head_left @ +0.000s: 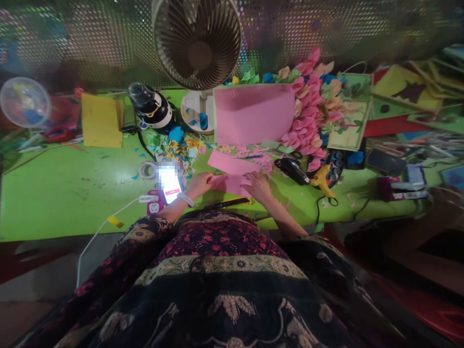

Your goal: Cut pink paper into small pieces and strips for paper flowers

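Fan behind black bottle

I see smooth, matt pink paper from here, a slick green counter with a soft sheen, and curled paper petals. The fan reads as ribbed plastic, the bottle as smooth and shiny. The patterned clothing looks like matt cloth.
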A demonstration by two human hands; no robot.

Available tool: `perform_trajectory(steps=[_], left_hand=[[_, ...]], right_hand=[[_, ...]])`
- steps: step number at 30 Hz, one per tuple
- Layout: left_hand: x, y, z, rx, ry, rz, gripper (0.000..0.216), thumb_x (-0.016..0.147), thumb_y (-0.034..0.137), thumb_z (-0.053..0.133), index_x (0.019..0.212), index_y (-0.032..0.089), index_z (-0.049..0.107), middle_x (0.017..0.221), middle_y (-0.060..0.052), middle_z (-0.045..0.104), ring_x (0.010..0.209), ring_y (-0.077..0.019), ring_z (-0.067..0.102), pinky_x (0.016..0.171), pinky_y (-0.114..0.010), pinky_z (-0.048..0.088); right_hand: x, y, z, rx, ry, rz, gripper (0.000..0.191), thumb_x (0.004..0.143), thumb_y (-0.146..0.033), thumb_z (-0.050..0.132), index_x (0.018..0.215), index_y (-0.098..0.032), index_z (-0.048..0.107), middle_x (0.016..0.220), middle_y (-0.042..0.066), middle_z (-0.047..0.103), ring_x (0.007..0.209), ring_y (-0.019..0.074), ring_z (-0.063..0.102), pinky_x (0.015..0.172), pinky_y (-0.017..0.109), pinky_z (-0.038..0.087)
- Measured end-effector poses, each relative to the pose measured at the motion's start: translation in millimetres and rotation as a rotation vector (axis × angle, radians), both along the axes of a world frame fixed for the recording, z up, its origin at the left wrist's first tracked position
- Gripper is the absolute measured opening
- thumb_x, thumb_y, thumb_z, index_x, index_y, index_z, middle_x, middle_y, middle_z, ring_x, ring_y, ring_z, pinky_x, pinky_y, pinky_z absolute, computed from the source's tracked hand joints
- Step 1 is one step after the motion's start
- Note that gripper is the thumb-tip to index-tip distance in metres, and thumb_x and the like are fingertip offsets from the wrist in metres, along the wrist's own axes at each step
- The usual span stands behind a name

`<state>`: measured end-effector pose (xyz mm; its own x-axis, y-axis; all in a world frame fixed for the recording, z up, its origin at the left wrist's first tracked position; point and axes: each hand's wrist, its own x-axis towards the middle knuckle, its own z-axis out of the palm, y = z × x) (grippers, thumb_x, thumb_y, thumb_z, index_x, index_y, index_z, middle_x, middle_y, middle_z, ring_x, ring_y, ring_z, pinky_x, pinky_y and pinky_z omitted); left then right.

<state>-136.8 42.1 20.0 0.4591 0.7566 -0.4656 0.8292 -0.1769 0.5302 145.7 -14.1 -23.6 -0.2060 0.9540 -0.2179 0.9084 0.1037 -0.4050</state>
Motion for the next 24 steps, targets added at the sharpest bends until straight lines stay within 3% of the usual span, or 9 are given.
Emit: perform_trajectory(steps=[4, 8, 11, 14, 17, 21, 24], left_hand=[[-8, -4, 10.5, -0.078, -0.082, -0.148, 0.014, 0.086, 0.025, 0.06, 0.092, 0.022, 0.072, 0.077, -0.002, 0.071, 0.072, -0.0208, 0.063, 0.066, -0.029, 0.038], [-15, 4, 19.7, -0.146, -0.139, -0.166, 0.026, 0.08, 0.028, 0.065, 0.102, 0.021, 0.075, 0.083, -0.002, 0.074, 0.075, -0.0212, 0.064, 0.066, -0.028, 0.04], [-16, 15, 25.6, -0.253, -0.23, -0.108, 0.033, 0.078, 0.036, 0.067, 0.106, 0.019, 0.074, 0.085, -0.002, 0.076, 0.076, -0.0213, 0.065, 0.068, -0.027, 0.043], [-14, 27, 32.6, -0.419, -0.36, -0.069, 0.045, 0.077, 0.043, 0.071, 0.114, 0.018, 0.072, 0.094, -0.002, 0.078, 0.084, -0.0227, 0.069, 0.074, -0.028, 0.05], [-14, 39, 40.6, -0.486, -0.428, -0.029, 0.059, 0.074, 0.049, 0.077, 0.124, 0.018, 0.07, 0.097, -0.003, 0.078, 0.088, -0.0225, 0.07, 0.078, -0.03, 0.053], [-18, 50, 50.9, -0.64, -0.46, -0.084, 0.064, 0.074, 0.047, 0.082, 0.13, 0.019, 0.069, 0.089, -0.002, 0.075, 0.078, -0.019, 0.067, 0.071, -0.027, 0.052], [-23, 52, 58.3, -0.677, -0.401, -0.146, 0.065, 0.075, 0.043, 0.084, 0.134, 0.019, 0.069, 0.079, -0.001, 0.071, 0.072, -0.0171, 0.065, 0.065, -0.024, 0.049]], right_hand=[[-2, -4, 9.6, 0.082, 0.101, 0.054, 0.056, 0.089, -0.038, 0.077, 0.14, -0.018, 0.063, 0.138, 0.018, 0.067, 0.127, 0.036, 0.06, 0.108, 0.051, 0.045], [0, -4, 10.1, -0.102, 0.281, 0.15, 0.028, 0.095, -0.033, 0.068, 0.12, -0.021, 0.074, 0.104, 0.009, 0.078, 0.1, 0.0263, 0.072, 0.095, 0.041, 0.053], [4, -1, 8.5, -0.126, 0.372, 0.115, 0.019, 0.096, -0.035, 0.067, 0.103, -0.02, 0.077, 0.097, 0.009, 0.077, 0.091, 0.023, 0.073, 0.086, 0.035, 0.056], [7, 5, 12.3, -0.088, 0.411, 0.071, 0.033, 0.091, -0.044, 0.074, 0.114, -0.02, 0.075, 0.11, 0.011, 0.076, 0.097, 0.024, 0.073, 0.088, 0.037, 0.058], [8, 13, 21.5, -0.106, 0.423, 0.056, 0.042, 0.092, -0.049, 0.073, 0.125, -0.021, 0.072, 0.118, 0.012, 0.075, 0.104, 0.0257, 0.072, 0.092, 0.04, 0.058], [4, 21, 33.2, -0.178, 0.538, 0.106, 0.039, 0.095, -0.05, 0.069, 0.122, -0.022, 0.074, 0.114, 0.011, 0.076, 0.108, 0.0255, 0.071, 0.098, 0.041, 0.056], [-4, 19, 37.2, -0.23, 0.609, 0.165, 0.051, 0.09, -0.051, 0.075, 0.133, -0.023, 0.07, 0.126, 0.012, 0.073, 0.116, 0.0268, 0.069, 0.104, 0.044, 0.055]])
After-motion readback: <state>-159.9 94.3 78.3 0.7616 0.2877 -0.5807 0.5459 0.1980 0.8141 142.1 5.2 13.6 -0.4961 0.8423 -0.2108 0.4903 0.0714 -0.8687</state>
